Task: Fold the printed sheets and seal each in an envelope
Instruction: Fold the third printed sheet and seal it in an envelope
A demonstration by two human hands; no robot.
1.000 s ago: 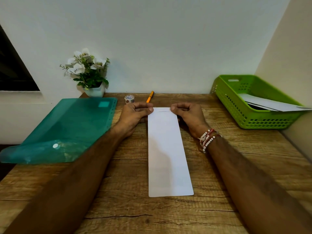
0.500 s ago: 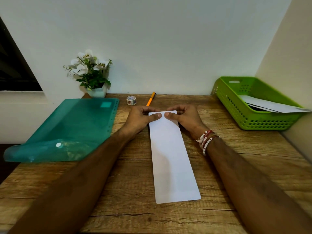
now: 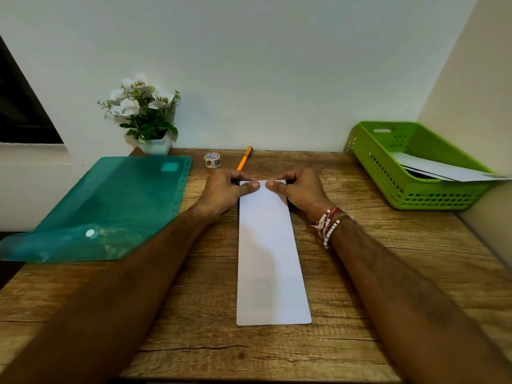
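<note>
Now closer: left hand [image 3: 224, 189], right hand [image 3: 302, 192] on sheet [image 3: 269, 259]

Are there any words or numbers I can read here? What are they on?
No text can be read.
On the tape roll: coloured marks, too blurred to read.
On the folded sheet: the side showing is blank.
On the folder label: plain patch, no writing visible.

We see a wooden table [image 3: 194, 314] with a long folded white sheet [image 3: 270, 259] at its middle. Left of the sheet lies a teal folder [image 3: 116, 206]. Beyond the sheet stand a flowerpot [image 3: 155, 145], a tape roll [image 3: 212, 159] and an orange pen [image 3: 245, 158], and to its right a green basket [image 3: 388, 173].
</note>
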